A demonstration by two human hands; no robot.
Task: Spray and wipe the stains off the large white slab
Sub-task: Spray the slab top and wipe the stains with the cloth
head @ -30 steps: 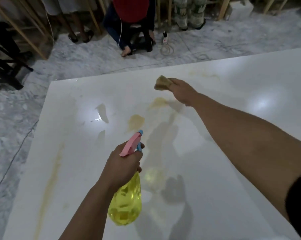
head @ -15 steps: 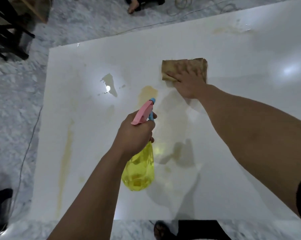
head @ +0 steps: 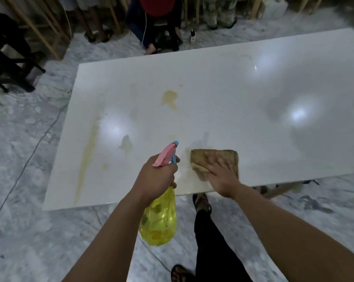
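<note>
The large white slab (head: 223, 102) lay flat over a marble floor (head: 19, 159), long axis running left-right across the view, near edge just by the person's legs. Right hand (head: 219, 173) was spread flat w/ straight fingers, pressing a brown cloth (head: 200, 157) onto the slab right at the near edge, roughly mid-length. Left hand (head: 155, 178) was curled round the neck of the spray bottle (head: 159, 222), pink-and-blue head pointing far-wards over the slab, yellow body hanging below the near edge; whether a finger sat on the trigger, can't tell. Stains left: a yellow-brown blotch (head: 169, 98) far of both hands and a bit left, a long streak (head: 88, 157) running near-far close to the slab's left end, a faint smear (head: 126, 142) btwn streak and bottle, plus a pale mark (head: 236, 55) by the far edge. Key relation, judged: most of the remaining dirt sat left and far of the cloth, on the bottle side, so the left hand was nearer to it and the nozzle was already roughly aimed that way; the cloth hand would need to cross left past the bottle or reach far-wards. The streak's long axis ran near-far, so wiping along it probably suits better than across.
</note>
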